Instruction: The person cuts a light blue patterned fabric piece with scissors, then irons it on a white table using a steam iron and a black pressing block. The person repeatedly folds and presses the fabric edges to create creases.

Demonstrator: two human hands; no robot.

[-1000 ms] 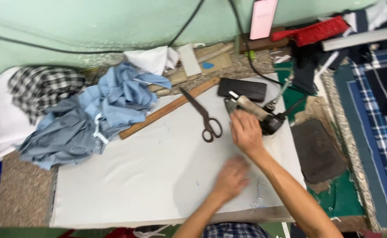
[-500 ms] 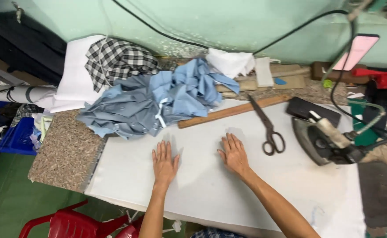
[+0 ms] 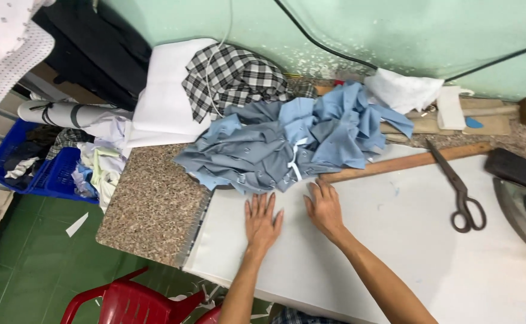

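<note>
Lying flat: white cloth, smooth; left hand, right hand spread, palms down.

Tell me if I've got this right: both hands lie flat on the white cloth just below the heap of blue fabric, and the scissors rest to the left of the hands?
Not quite. In the head view the scissors lie to the right of the hands, near the wooden ruler. The rest holds: the left hand and right hand lie flat on the white cloth, just below the heap of blue fabric.
</note>
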